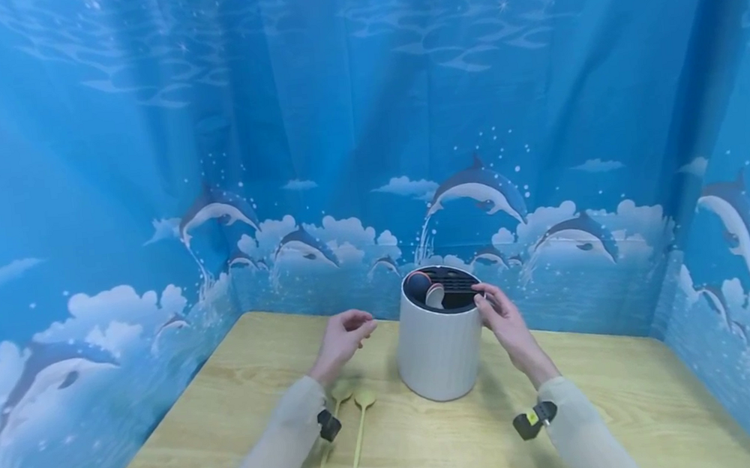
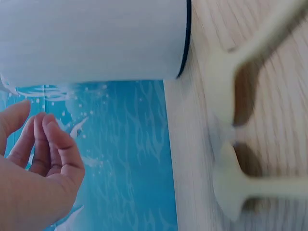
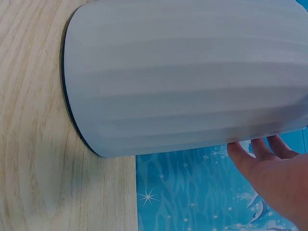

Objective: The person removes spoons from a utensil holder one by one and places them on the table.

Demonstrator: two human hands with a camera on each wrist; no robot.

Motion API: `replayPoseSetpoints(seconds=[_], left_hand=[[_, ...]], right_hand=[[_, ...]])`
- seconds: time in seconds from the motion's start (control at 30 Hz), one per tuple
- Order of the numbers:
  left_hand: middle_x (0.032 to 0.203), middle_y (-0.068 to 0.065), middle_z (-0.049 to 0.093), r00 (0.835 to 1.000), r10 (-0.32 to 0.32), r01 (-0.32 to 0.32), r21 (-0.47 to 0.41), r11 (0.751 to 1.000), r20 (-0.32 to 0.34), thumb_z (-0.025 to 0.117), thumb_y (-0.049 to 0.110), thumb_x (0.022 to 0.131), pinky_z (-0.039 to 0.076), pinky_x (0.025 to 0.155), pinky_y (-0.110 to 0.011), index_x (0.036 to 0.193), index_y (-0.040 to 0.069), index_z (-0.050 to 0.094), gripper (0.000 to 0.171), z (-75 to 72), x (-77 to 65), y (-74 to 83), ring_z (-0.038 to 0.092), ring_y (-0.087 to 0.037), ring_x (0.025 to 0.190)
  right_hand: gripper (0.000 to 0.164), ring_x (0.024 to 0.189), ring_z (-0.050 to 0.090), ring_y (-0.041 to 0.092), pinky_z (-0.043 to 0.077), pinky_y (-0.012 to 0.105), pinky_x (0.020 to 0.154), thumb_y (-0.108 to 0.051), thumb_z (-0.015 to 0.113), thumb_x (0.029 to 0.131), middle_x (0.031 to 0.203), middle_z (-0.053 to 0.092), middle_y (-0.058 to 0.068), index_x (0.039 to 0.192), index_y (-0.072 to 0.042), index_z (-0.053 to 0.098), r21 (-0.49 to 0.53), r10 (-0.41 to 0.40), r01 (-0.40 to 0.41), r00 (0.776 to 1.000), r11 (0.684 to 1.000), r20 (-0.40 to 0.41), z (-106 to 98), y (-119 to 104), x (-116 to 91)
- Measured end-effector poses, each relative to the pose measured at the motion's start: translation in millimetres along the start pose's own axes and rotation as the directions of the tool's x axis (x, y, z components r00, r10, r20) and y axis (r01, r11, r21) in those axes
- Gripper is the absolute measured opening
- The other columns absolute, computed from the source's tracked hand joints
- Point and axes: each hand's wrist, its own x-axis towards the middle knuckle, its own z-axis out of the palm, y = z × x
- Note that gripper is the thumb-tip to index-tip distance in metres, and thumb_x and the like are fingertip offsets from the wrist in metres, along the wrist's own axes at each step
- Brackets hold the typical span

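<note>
A white ribbed utensil holder with a dark inner rim stands upright on the table. Inside its top are a dark round-headed utensil, a pale spoon-like head and a black slotted divider. My right hand is at the holder's right rim; in the right wrist view, its fingertips meet the ribbed side. Whether it pinches the rim or something small there is unclear. To the holder's left, my left hand hovers with loosely curled fingers and nothing in them.
Two pale yellow spoons lie on the wooden table: one spoon beside another spoon partly covered by the left wrist. A blue dolphin-print curtain encloses the back and sides of the table.
</note>
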Motion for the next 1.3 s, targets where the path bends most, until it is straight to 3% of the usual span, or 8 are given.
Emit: replayPoseSetpoints(seconds=[0.27,0.47,0.63,0.8,1.03,1.13,1.3], left_hand=[[0.096,-0.009,0.07,0.997,0.028,-0.036,-0.12,0.992,-0.073,0.07,0.026,0.092,0.052,0.065,-0.032,0.106,0.012,0.071,0.02,21.8,-2.3,10.3,0.062,-0.02,0.084],[0.096,-0.004,0.07,0.991,0.059,-0.077,-0.147,0.986,-0.121,0.071,0.026,0.091,0.05,0.063,-0.027,0.105,0.013,0.072,0.019,32.3,0.8,17.1,0.061,-0.019,0.085],[0.102,-0.004,0.071,0.98,0.145,-0.158,-0.081,0.984,-0.139,0.071,0.025,0.091,0.053,0.069,-0.029,0.108,0.015,0.072,0.02,41.6,3.8,24.4,0.062,-0.015,0.089],[0.108,-0.002,0.071,0.955,0.25,-0.257,-0.026,0.966,-0.162,0.071,0.029,0.09,0.053,0.081,-0.034,0.115,0.015,0.07,0.028,52.3,4.5,34.3,0.063,-0.016,0.097],[0.111,-0.002,0.066,0.919,0.363,-0.36,0.05,0.932,-0.152,0.072,0.033,0.09,0.051,0.074,-0.03,0.12,0.019,0.068,0.034,62.0,7.3,49.0,0.061,-0.018,0.097],[0.114,-0.003,0.064,0.912,0.382,-0.373,0.09,0.924,-0.149,0.071,0.033,0.09,0.051,0.073,-0.029,0.121,0.02,0.068,0.034,63.6,8.2,53.7,0.059,-0.022,0.099],[0.117,-0.004,0.064,0.913,0.391,-0.376,0.137,0.917,-0.115,0.071,0.033,0.09,0.05,0.074,-0.027,0.126,0.018,0.066,0.038,63.1,12.4,59.2,0.057,-0.023,0.102]], right_hand=[[0.06,0.15,0.017,0.036,0.033,0.058,0.114,-0.056,0.046,0.098,0.165,0.014,0.009,0.145,-0.019,0.037,-0.005,-0.004,0.004,1.0,1.0,-0.003,-0.4,2.5,-1.3],[0.059,0.15,0.016,0.037,0.032,0.058,0.114,-0.055,0.045,0.099,0.165,0.013,0.01,0.146,-0.019,0.037,-0.004,-0.004,0.004,1.0,1.0,-0.001,0.9,2.4,-2.5],[0.059,0.151,0.014,0.036,0.032,0.058,0.114,-0.055,0.045,0.099,0.165,0.012,0.008,0.146,-0.019,0.037,0.003,-0.004,0.004,1.0,1.0,0.0,-0.5,3.4,-2.5],[0.06,0.151,0.015,0.037,0.033,0.058,0.114,-0.054,0.047,0.098,0.165,0.013,0.01,0.145,-0.018,0.038,0.019,-0.009,0.009,1.0,1.0,-0.001,-1.7,7.1,-3.8],[0.059,0.151,0.014,0.036,0.032,0.058,0.114,-0.054,0.047,0.098,0.165,0.014,0.009,0.144,-0.018,0.038,0.029,-0.018,0.018,1.0,0.999,-0.004,-0.8,7.4,-2.6],[0.06,0.151,0.014,0.036,0.032,0.058,0.114,-0.055,0.047,0.098,0.165,0.014,0.009,0.144,-0.018,0.038,0.023,-0.019,0.019,1.0,1.0,-0.001,0.3,5.4,-1.6],[0.059,0.151,0.013,0.036,0.032,0.057,0.114,-0.053,0.046,0.099,0.165,0.013,0.01,0.145,-0.017,0.037,0.02,-0.019,0.019,1.0,1.0,0.001,1.0,1.1,-0.2]])
